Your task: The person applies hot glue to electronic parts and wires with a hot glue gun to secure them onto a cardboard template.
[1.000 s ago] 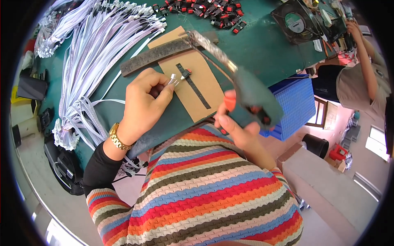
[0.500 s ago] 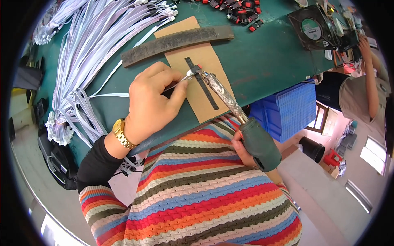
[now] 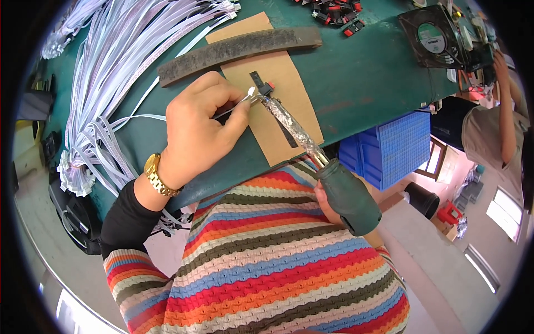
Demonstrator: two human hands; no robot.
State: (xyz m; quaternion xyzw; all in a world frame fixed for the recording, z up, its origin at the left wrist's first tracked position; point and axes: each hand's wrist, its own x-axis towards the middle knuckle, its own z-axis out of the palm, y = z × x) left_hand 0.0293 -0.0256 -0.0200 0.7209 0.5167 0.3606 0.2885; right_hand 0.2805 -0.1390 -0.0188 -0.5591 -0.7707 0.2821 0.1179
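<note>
My left hand (image 3: 203, 122) pinches a white flat ribbon cable (image 3: 228, 110) between thumb and forefinger. A small white connector (image 3: 251, 92) at the cable's end sticks out past the fingertips. Wrapped round the dark green handle (image 3: 351, 196) of a soldering iron is my right hand (image 3: 327, 205), mostly hidden behind it. The iron's silvery, crusted shaft (image 3: 295, 131) slants up and left, its tip close by the connector; whether they touch I cannot tell. Just beyond the tip, a small black and red part (image 3: 267, 88) sits on a black strip (image 3: 256, 79) lying on brown cardboard (image 3: 278, 67).
A dark curved bar (image 3: 239, 53) lies across the cardboard. White ribbon cables (image 3: 111, 61) are heaped at left. Black and red parts (image 3: 336, 14) are piled at the far side. A square fan (image 3: 431, 36) and blue crate (image 3: 397, 147) stand right, near another person's arm (image 3: 505, 106).
My left hand has shifted a little left with the cable, and its end is now apart from the black and red part. The iron's tip has moved slightly left.
</note>
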